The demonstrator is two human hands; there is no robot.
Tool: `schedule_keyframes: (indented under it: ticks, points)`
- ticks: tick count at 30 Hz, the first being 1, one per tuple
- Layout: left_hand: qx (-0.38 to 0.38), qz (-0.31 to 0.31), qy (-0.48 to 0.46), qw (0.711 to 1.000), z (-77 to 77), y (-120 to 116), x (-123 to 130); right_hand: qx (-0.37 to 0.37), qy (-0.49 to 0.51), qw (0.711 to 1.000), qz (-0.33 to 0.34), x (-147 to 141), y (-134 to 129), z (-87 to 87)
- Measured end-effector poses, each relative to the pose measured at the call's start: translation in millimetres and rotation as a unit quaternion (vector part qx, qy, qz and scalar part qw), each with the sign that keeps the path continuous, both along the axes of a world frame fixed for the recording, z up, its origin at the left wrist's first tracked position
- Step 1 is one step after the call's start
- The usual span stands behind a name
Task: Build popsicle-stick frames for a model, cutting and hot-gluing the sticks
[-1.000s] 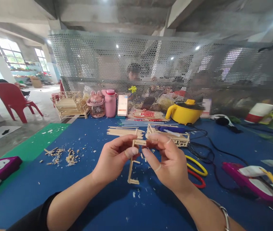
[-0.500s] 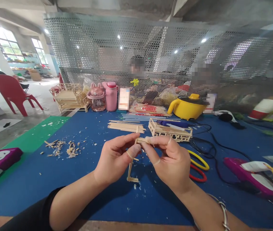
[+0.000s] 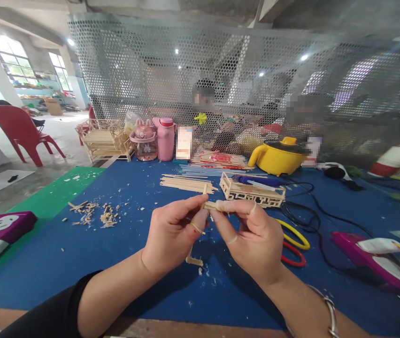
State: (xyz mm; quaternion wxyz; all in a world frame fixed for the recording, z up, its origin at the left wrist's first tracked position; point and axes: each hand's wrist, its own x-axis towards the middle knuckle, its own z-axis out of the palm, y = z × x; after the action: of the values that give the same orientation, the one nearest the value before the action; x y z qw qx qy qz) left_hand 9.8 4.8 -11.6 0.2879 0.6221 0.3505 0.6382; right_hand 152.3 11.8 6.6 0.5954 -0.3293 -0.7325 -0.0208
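Note:
Both my hands meet over the middle of the blue table, pinching a small frame of glued wooden sticks. My left hand is closed on it between thumb and forefinger, with one stick end pointing up and a bent part hanging below. With fingertips and thumb, my right hand grips the short crosswise piece at the top. My fingers partly hide the joint. Behind them lie a bundle of thin wooden sticks and a small wooden stick tray with a blue glue gun resting on it.
Wood scraps lie at left. Yellow and red scissor handles show by my right wrist. Black cables run at right near a purple device. A yellow pot and pink bottle stand before a perforated metal screen.
The view has shifted slightly. Both hands keep their grip on the stick frame, whose hanging part has tilted and is now more hidden behind my left hand.

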Motion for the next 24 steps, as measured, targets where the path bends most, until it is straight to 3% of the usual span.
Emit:
schedule_keyframes:
  ticks: [11, 17, 24]
  points:
    - [0.011, -0.002, -0.007, 1.0, 3.1, -2.5, 0.8, 0.017, -0.008, 1.0, 0.002, 0.2, -1.3, 1.9]
    - [0.053, 0.033, 0.012, 0.998, 7.8, 2.2, -6.3, -0.041, -0.002, 0.999, 0.035, 2.2, 1.3, 0.1]
    - [0.127, 0.052, 0.11, 0.984, -0.5, 8.2, -17.6, -0.021, -0.05, 0.998, 0.018, 5.3, 4.5, 2.1]
